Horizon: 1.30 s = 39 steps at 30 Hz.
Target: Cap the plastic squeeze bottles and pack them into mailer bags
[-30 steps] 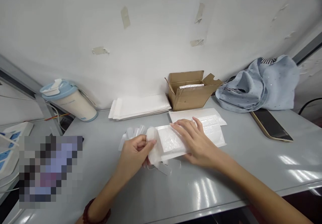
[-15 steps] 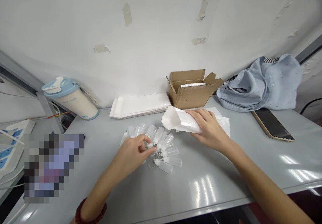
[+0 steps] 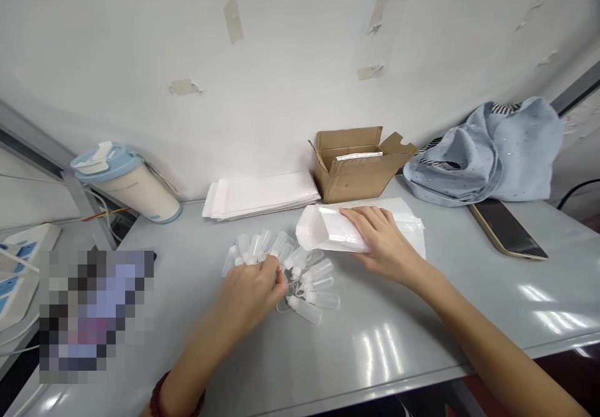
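Note:
Several small translucent bottles [image 3: 307, 310] with white caps and thin loops lie in a ring on the grey table. Over the left part of this ring is my left hand [image 3: 253, 289], its thumb and index finger pinched together at the caps; what lies between the fingertips is too small to make out. My right hand [image 3: 387, 242] grips a white bag [image 3: 335, 229] from above, and the bag's open mouth faces left, towards the bottles. Under and behind the held bag, another flat white bag [image 3: 403, 211] lies on the table.
Flat white bags [image 3: 262, 195] are stacked by the wall, beside an open cardboard box [image 3: 359, 176]. A blue-lidded cup [image 3: 135, 185] and a power strip [image 3: 21, 267] are at left. At right lie a blue cloth bag [image 3: 520, 154] and a phone [image 3: 509, 229].
My left hand's thumb and index finger have come together over the bottles. My right hand and the held bag have shifted slightly left and down.

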Tool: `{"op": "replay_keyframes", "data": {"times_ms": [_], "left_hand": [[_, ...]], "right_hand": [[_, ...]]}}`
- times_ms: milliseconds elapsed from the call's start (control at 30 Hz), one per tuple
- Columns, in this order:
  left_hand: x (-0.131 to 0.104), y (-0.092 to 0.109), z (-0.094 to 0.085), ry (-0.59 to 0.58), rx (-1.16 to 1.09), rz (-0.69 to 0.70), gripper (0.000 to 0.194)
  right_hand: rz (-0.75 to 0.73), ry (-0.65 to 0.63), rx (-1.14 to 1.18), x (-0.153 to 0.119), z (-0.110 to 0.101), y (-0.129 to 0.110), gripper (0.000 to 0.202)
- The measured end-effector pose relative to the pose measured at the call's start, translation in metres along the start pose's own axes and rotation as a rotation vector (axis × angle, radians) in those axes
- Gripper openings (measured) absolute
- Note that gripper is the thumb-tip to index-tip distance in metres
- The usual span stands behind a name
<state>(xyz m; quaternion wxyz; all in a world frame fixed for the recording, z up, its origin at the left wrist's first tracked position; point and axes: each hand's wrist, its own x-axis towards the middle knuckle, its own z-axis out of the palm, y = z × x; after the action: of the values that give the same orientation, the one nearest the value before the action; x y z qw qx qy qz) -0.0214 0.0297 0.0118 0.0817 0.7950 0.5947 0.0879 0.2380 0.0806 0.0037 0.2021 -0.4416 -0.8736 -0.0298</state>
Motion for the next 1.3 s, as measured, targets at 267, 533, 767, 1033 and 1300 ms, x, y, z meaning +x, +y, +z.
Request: {"op": "replay_keyframes", "data": {"times_ms": [267, 533, 767, 1033, 1300], "left_hand": [[-0.003, -0.008, -0.013, 0.383, -0.263, -0.14, 0.011], [-0.001, 0.002, -0.012, 0.18, -0.565, -0.048, 0.015], [0.0, 0.01, 0.001, 0.279, -0.583, 0.031, 0.016], [0.0, -0.012, -0.024, 0.394, -0.7, -0.25, 0.016], [0.005, -0.044, -0.027, 0.049, -0.204, -0.321, 0.033]], "right_hand": [[0.023, -0.024, -0.057, 0.0, 0.0, 0.002, 0.06], [-0.113, -0.055, 0.045, -0.003, 0.001, -0.014, 0.057], [-0.209, -0.06, 0.135, -0.005, 0.0, -0.039, 0.051], [-0.106, -0.035, 0.081, -0.004, -0.004, -0.024, 0.058], [-0.016, 0.024, -0.024, -0.001, -0.004, -0.006, 0.057]]}}
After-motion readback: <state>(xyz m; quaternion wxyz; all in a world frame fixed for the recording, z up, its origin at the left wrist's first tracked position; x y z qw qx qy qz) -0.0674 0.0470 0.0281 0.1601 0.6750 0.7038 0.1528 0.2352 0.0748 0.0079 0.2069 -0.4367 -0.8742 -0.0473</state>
